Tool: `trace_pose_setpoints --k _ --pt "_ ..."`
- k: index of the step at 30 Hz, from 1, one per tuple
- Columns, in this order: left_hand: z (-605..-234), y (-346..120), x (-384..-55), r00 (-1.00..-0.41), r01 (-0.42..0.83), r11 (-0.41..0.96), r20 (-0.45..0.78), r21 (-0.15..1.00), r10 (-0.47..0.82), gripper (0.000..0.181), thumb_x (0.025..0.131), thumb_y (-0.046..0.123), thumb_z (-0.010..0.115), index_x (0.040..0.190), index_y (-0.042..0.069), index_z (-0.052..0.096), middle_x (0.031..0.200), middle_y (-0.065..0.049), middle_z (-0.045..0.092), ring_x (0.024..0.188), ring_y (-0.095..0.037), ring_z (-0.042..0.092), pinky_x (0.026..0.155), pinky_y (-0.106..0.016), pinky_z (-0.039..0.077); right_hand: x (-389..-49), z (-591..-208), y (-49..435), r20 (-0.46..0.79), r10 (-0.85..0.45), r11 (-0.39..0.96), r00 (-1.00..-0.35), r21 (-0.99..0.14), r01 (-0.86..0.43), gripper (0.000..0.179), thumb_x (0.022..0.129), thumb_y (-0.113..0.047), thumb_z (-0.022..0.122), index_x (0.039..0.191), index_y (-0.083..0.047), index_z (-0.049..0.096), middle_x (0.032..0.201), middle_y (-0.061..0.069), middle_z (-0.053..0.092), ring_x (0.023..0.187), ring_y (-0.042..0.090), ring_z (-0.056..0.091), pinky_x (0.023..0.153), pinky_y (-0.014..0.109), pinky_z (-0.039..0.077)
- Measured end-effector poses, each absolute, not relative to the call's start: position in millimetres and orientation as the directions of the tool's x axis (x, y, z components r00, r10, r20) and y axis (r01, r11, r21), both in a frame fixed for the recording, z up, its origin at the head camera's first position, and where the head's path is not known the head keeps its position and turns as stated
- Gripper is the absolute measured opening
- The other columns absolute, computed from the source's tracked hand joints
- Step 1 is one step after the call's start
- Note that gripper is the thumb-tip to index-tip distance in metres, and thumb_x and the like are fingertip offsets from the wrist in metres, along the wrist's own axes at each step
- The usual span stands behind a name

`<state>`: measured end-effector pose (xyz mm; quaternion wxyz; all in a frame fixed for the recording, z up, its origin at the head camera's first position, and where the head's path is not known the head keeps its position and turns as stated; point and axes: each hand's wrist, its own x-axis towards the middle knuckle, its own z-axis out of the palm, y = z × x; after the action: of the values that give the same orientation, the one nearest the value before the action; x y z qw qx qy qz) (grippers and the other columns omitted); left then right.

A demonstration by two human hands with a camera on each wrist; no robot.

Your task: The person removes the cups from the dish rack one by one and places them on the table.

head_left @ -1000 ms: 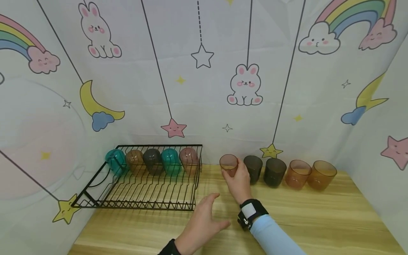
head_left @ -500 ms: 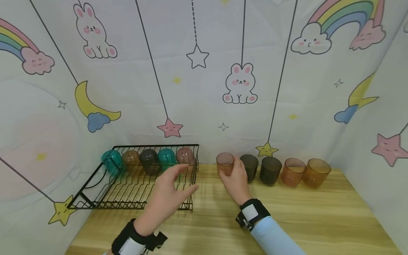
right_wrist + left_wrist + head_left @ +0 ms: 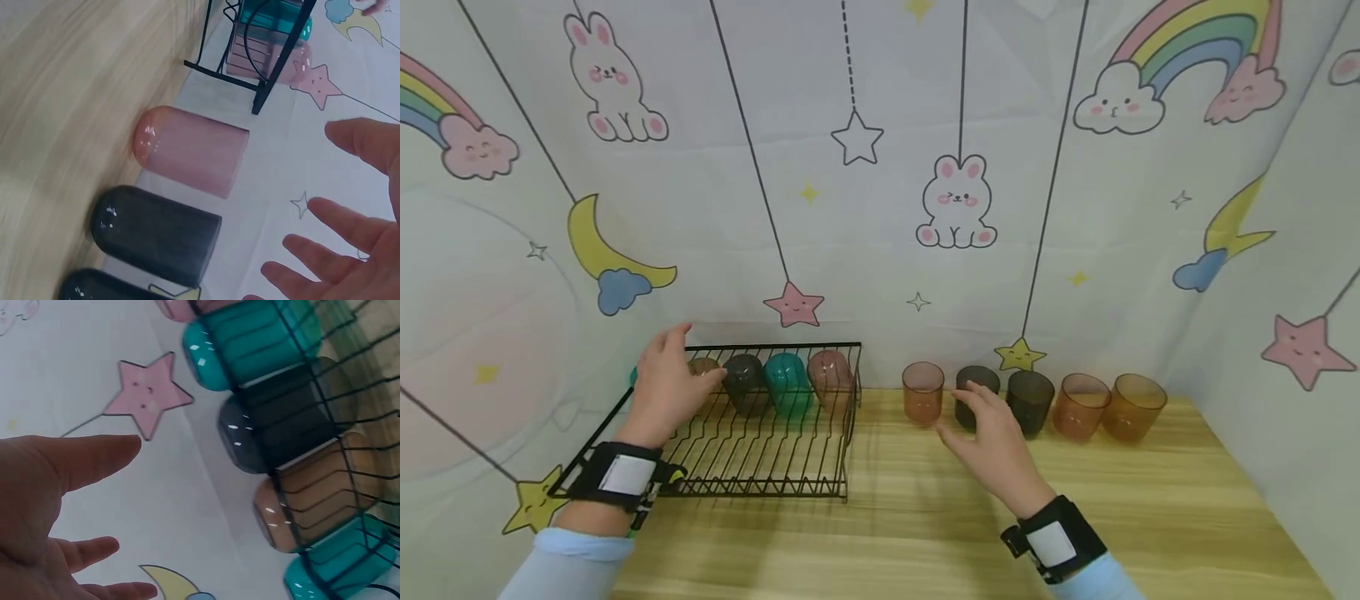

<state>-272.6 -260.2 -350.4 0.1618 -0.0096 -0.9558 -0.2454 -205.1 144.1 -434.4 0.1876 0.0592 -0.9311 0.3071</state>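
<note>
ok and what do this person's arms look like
The left sleeve and right sleeve are light blue. The left strap and right strap are black, each with a whitish rectangle and a small dark gadget. The left grip and right grip are bare.

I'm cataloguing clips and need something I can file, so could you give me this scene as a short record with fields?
Left hand: fingers spread, at the left end of the rack, holding nothing
Right hand: fingers spread, by the table cups, holding nothing
Rack: black wire
Rack cups: five, upside down; from left teal, brown, dark, teal, pink
Table cups: five, upright; from left pink, dark, dark, pink, amber
Table: wood
Backdrop: white, cartoon print
</note>
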Motion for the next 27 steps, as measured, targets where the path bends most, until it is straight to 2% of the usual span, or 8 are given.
trace_pose_setpoints --k 5,11,17,23,27 --pt "-380.6 -276.6 -293.9 -0.958 0.082 0.922 0.286 0.379 -0.032 0.094 0.075 0.023 0.076 0.148 0.006 0.019 0.145 -0.04 0.011 0.13 -0.063 0.008 0.09 -0.077 0.025 -193.1 -432.1 151.7 0.341 -0.065 0.862 -0.938 -0.455 -0.225 0.058 0.078 -0.045 0.071 0.127 -0.015 0.058 0.143 0.011 0.044 0.131 0.035 0.04 0.104 0.065 0.028" --pt "-394.2 -263.2 -308.4 -0.961 0.152 0.95 0.264 0.273 0.078 0.101 0.066 0.024 0.083 0.146 0.008 0.025 0.146 -0.036 0.018 0.128 -0.066 0.013 0.088 -0.077 0.028 -184.0 -434.3 153.5 0.28 -0.144 0.901 -0.949 -0.359 -0.243 0.057 0.077 -0.047 0.072 0.126 -0.02 0.059 0.141 0.009 0.046 0.13 0.031 0.043 0.104 0.066 0.028" --pt "-400.1 -237.8 -319.6 -0.962 0.233 0.94 0.196 0.248 0.187 0.103 0.065 0.025 0.085 0.147 0.012 0.023 0.15 -0.031 0.015 0.131 -0.063 0.009 0.091 -0.078 0.024 -179.0 -433.8 150.9 0.249 -0.191 0.896 -0.949 -0.351 -0.272 0.059 0.076 -0.048 0.072 0.125 -0.018 0.059 0.139 0.009 0.048 0.13 0.029 0.044 0.106 0.061 0.03" --pt "-409.1 -231.3 -328.7 -0.963 0.247 0.938 0.167 0.241 0.211 0.103 0.066 0.023 0.085 0.148 0.012 0.023 0.15 -0.03 0.018 0.133 -0.06 0.01 0.09 -0.077 0.027 -175.3 -434.1 149.0 0.23 -0.237 0.874 -0.944 -0.373 -0.311 0.061 0.078 -0.05 0.07 0.129 -0.02 0.056 0.138 0.006 0.05 0.126 0.028 0.048 0.103 0.052 0.039" --pt "-416.3 -230.9 -333.2 -0.967 0.248 0.932 0.122 0.265 0.223 0.103 0.069 0.021 0.083 0.15 0.014 0.019 0.151 -0.029 0.015 0.134 -0.059 0.007 0.091 -0.075 0.029 -172.6 -434.9 148.6 0.218 -0.258 0.86 -0.941 -0.392 -0.326 0.059 0.079 -0.049 0.07 0.129 -0.02 0.056 0.137 0.005 0.051 0.126 0.028 0.049 0.103 0.049 0.04"
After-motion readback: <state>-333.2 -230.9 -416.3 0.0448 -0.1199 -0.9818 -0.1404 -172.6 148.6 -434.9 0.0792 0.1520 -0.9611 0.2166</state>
